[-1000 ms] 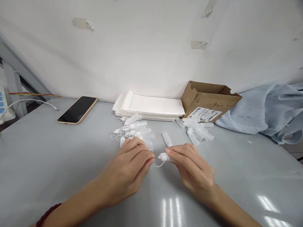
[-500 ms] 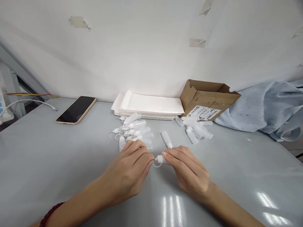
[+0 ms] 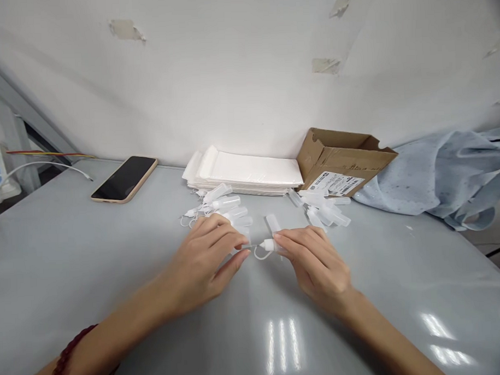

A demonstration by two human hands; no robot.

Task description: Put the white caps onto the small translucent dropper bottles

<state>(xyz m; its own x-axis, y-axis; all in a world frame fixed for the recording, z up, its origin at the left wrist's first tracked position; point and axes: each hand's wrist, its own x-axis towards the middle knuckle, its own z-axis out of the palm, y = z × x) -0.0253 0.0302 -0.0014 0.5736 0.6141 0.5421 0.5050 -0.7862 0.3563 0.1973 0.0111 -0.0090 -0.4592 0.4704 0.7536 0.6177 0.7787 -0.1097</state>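
Observation:
My right hand (image 3: 316, 264) pinches a small translucent plastic bottle (image 3: 270, 245) by its body, its white tip pointing left with a thin looped tether hanging below. My left hand (image 3: 205, 260) pinches the small cap end at that tip, fingers pressed together. Both hands rest low over the grey table (image 3: 72, 259). Just behind the left hand lies a pile of several similar bottles with tethered caps (image 3: 222, 207). One loose bottle (image 3: 272, 224) lies between the hands. A second pile of bottles (image 3: 324, 209) lies behind the right hand.
A stack of white padded envelopes (image 3: 245, 174) leans at the wall. An open cardboard box (image 3: 341, 162) lies on its side at its right. Light blue cloth (image 3: 446, 175) is bunched at far right. A phone (image 3: 124, 179) lies face up at back left, near a cable (image 3: 40, 167).
Both hands have shifted slightly away from me with the bottle; the pinch on its tip stays the same. The view has tilted a little.

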